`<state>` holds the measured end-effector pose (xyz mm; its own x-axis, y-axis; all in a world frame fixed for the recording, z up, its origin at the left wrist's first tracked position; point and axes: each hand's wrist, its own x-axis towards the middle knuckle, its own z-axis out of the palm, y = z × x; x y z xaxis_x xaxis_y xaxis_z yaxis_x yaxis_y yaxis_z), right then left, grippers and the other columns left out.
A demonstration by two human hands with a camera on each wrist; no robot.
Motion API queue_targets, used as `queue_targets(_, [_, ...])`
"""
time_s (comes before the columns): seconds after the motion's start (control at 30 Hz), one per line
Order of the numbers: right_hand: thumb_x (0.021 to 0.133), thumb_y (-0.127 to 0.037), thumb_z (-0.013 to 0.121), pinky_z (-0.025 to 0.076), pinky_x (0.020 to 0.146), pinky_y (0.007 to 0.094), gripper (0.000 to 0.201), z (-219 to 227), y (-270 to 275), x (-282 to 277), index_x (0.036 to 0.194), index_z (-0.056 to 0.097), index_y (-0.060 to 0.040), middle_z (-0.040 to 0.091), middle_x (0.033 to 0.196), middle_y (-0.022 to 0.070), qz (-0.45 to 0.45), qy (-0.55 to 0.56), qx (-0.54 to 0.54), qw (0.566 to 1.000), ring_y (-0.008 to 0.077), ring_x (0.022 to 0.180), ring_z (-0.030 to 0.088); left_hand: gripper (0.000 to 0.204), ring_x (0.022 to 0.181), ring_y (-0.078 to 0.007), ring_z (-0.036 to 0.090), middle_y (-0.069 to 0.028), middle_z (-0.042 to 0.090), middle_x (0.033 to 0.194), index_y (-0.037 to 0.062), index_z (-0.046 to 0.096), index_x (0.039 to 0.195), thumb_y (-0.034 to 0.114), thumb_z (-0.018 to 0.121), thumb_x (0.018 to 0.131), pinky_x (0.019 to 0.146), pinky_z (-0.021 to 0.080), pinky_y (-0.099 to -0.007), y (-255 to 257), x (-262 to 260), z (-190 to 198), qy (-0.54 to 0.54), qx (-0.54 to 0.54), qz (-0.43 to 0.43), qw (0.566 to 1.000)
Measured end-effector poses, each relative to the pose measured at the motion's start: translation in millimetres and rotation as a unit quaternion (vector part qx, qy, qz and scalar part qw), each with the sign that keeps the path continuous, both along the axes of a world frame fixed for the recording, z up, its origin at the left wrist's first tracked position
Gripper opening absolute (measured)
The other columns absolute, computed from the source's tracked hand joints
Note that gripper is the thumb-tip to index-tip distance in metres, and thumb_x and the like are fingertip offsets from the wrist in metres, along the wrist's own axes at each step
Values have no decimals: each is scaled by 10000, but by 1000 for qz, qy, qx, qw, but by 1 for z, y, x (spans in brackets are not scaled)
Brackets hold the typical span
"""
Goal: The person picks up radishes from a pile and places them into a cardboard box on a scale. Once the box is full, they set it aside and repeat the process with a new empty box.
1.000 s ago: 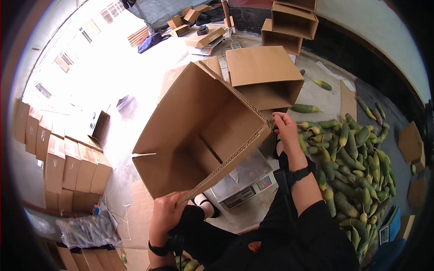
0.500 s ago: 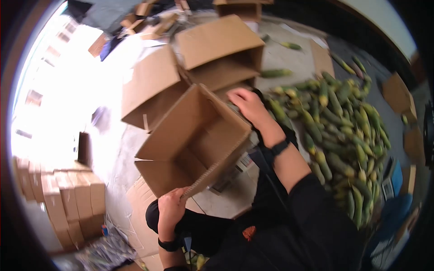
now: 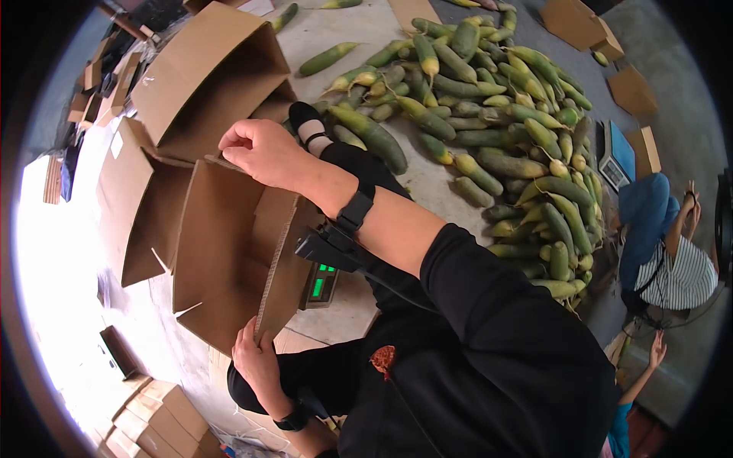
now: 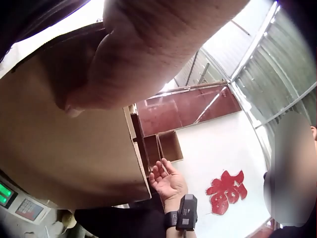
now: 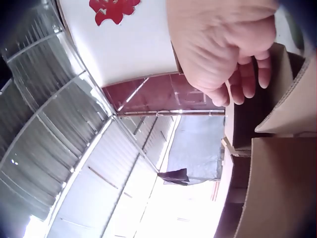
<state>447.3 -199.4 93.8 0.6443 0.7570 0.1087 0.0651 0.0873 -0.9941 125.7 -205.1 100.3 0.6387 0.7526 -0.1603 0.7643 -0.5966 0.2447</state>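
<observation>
An open, empty cardboard box (image 3: 214, 229) stands tilted in front of the person, its opening facing up. The left hand (image 3: 257, 365) grips the near edge of its wall; in the left wrist view the hand (image 4: 133, 59) covers part of that brown wall. Over the far corner of the box hovers the right hand (image 3: 267, 156), fingers loosely bent and nothing held. The right wrist view shows this hand (image 5: 228, 44) with its fingers hanging relaxed. Partly hidden under the box is a weighing scale (image 3: 319, 288) with lit green digits.
Two more open boxes, one upper (image 3: 202, 69) and one lower (image 3: 145, 206), stand beyond the held box. A big heap of green radishes (image 3: 489, 130) lies on the floor at right. Stacked cartons (image 3: 156, 420) are at lower left. Another person (image 3: 668, 259) sits at far right.
The head view has swung right, toward the radish heap. The box has come down over the scale, whose lit digits now show. The left hand keeps its grip; the right stays near the far corner.
</observation>
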Motion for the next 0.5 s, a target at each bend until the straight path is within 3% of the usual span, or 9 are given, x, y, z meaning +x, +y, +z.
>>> queue_targets(0.03, [830,-93,604,464,639,257,150,1,-7,3,920,626,25,632,794,52,11,50,20,998,106,713,566,276,900,-341,587,-142,625,950,70,637,1040,114,614,769,794,460,-411,-3,2,-1,-9,29,21,999])
queue_targets(0.17, [829,-97,617,462,647,236,150,0,-37,26,929,632,14,629,803,27,-19,58,37,997,83,726,556,259,871,-335,596,-140,620,926,68,630,1035,114,615,781,757,466,-409,-13,9,-12,-69,57,16,996])
queue_targets(0.2, [830,-100,614,464,647,229,152,-8,-45,34,935,637,7,631,803,20,-37,7,36,999,76,724,560,233,844,-331,602,-139,616,903,55,629,1009,108,616,783,728,470,-406,-15,11,-13,-74,58,15,995])
queue_targets(0.3, [821,-151,608,479,665,261,178,-33,-81,61,926,657,-15,662,816,53,-76,-97,-44,991,110,735,595,186,787,-325,610,-138,608,858,28,625,954,95,622,781,672,473,-394,-14,11,-15,-80,51,7,995])
queue_targets(0.37, [804,-196,609,489,688,301,207,-57,-113,77,938,665,-49,668,831,80,-106,-157,-162,968,164,747,621,166,758,-323,612,-137,603,835,14,621,925,88,627,776,647,472,-387,-12,10,-17,-81,44,3,996])
queue_targets(0.43, [765,-221,589,493,721,395,192,-94,-147,88,873,672,-86,662,856,131,-137,-163,-225,951,310,828,627,144,735,-321,609,-137,598,808,2,619,894,82,631,774,633,471,-377,-13,8,-17,-100,26,5,995])
queue_targets(0.5, [773,-204,571,497,738,407,173,-128,-189,96,875,670,-105,659,894,130,-118,-205,-338,911,316,858,622,145,734,-319,609,-136,599,809,4,619,896,82,632,774,633,470,-375,-15,8,-16,-102,24,3,995])
